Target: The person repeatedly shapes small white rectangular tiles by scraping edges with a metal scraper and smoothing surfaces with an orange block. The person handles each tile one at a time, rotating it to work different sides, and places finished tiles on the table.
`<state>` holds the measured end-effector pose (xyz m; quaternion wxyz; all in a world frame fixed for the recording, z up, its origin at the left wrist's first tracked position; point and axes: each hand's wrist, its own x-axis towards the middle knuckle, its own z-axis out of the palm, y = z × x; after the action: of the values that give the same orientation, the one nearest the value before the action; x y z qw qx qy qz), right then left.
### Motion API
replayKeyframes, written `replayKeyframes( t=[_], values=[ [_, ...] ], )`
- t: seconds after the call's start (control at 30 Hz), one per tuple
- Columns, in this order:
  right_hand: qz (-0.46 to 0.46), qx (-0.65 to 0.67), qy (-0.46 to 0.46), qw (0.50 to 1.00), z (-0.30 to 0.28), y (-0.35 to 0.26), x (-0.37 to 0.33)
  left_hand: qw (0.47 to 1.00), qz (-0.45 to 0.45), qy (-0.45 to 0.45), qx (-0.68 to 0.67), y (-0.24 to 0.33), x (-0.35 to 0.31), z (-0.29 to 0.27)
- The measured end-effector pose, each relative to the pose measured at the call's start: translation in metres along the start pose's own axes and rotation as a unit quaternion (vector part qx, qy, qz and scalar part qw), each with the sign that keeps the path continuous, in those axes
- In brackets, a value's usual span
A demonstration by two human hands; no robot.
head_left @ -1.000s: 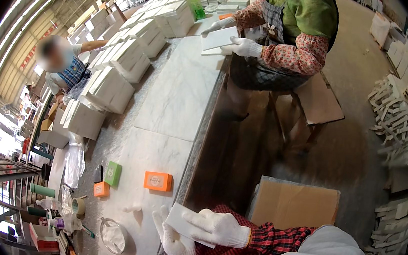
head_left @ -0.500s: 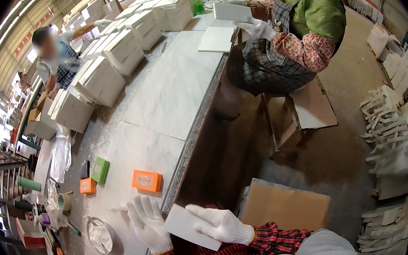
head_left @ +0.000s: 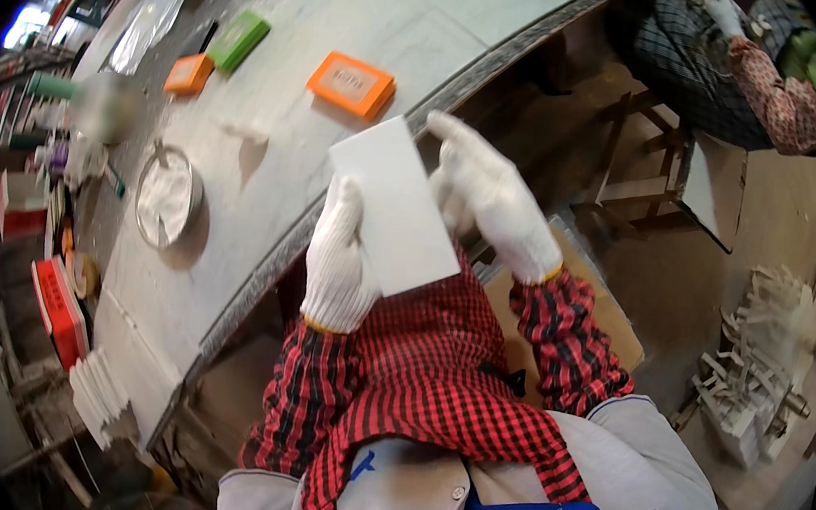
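Observation:
A white rectangular tile (head_left: 398, 209) is held tilted in front of my chest, past the table's edge. My left hand (head_left: 341, 273), in a white knit glove, grips it by the left edge with the thumb lying on its face; the other fingers are hidden beneath. My right hand (head_left: 495, 199), gloved alike, is just off the tile's right edge with fingers stretched out and the thumb side partly shaded. Up on the table, near the tile's top corner, sits an orange box (head_left: 351, 85).
The marble-topped table (head_left: 278, 155) carries a metal bowl of white paste (head_left: 168, 197), a green box (head_left: 239, 41) and a smaller orange box (head_left: 189, 75). Thin white tiles (head_left: 100, 396) stand at lower left. A co-worker's patterned sleeve (head_left: 778, 101) and a stool (head_left: 707, 188) are at upper right.
The tile has passed from my right hand to my left and turned more upright. My right hand has let go and opened. The view has swung down toward my lap.

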<state>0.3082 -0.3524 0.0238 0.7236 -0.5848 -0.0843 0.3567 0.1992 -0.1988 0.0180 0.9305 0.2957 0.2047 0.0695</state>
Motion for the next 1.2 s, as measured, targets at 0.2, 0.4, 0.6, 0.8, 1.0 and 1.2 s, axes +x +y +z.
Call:
replayKeyframes(
  t=[0.2, 0.4, 0.6, 0.8, 1.0, 1.2],
  values=[
    [-0.014, -0.082, -0.023, 0.996, 0.006, -0.001, 0.033, 1.0, -0.013, 0.007, -0.017, -0.008, -0.005, 0.0],
    [-0.033, 0.028, -0.067, 0.997, 0.01, 0.034, 0.006, 0.997, -0.007, -0.004, -0.072, -0.007, 0.001, -0.013],
    [0.136, -0.019, -0.15, 0.979, -0.008, 0.039, -0.038, 0.997, 0.023, -0.029, -0.069, -0.007, 0.003, -0.027],
    [0.039, -0.096, -0.097, 0.99, -0.009, 0.045, -0.048, 0.991, 0.056, -0.036, -0.115, -0.003, 0.004, -0.025],
    [-0.093, -0.328, -0.018, 0.94, 0.015, 0.034, -0.038, 0.993, 0.083, -0.013, -0.079, -0.007, -0.002, -0.014],
    [-0.088, -0.365, 0.005, 0.927, 0.036, 0.036, -0.035, 0.994, 0.086, -0.017, -0.063, -0.009, -0.008, -0.006]
  ],
)
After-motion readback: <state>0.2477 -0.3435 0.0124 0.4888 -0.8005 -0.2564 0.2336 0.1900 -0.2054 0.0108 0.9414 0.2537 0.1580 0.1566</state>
